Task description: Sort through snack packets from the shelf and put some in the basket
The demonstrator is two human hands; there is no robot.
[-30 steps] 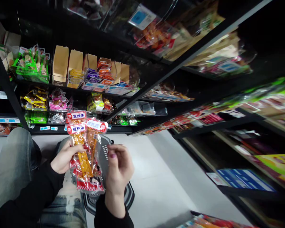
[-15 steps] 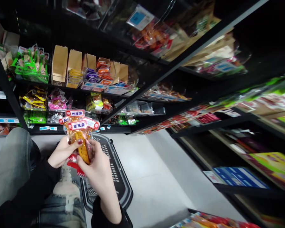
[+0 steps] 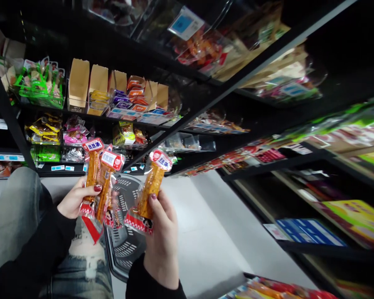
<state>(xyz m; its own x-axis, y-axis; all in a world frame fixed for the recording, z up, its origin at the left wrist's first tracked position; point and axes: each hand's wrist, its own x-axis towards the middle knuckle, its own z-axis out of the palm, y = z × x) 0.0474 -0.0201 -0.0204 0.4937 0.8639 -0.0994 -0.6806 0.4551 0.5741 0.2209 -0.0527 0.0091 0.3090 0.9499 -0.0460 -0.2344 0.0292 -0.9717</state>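
Several clear snack packets with orange-brown sticks and red-and-white labels are fanned out in my left hand, its thumb pressed across the front one. A red strip hangs below them. My right hand grips a single snack packet of the same kind, tilted to the right, thumb over its front. A gap separates it from the bunch. Beneath both hands a dark grey shopping basket with slotted sides rests on the floor, partly covered by the packets and my right arm.
Black shelves ahead carry bins of packets, including green packets and brown cardboard boxes. Another shelf unit with a yellow-green box runs along the right. Red packets lie at the bottom edge. My jeans-clad knee is at the left.
My right hand, first free beside the bunch, took hold of one packet and drew it away to the right. My left hand keeps the others, now spread and slightly left.
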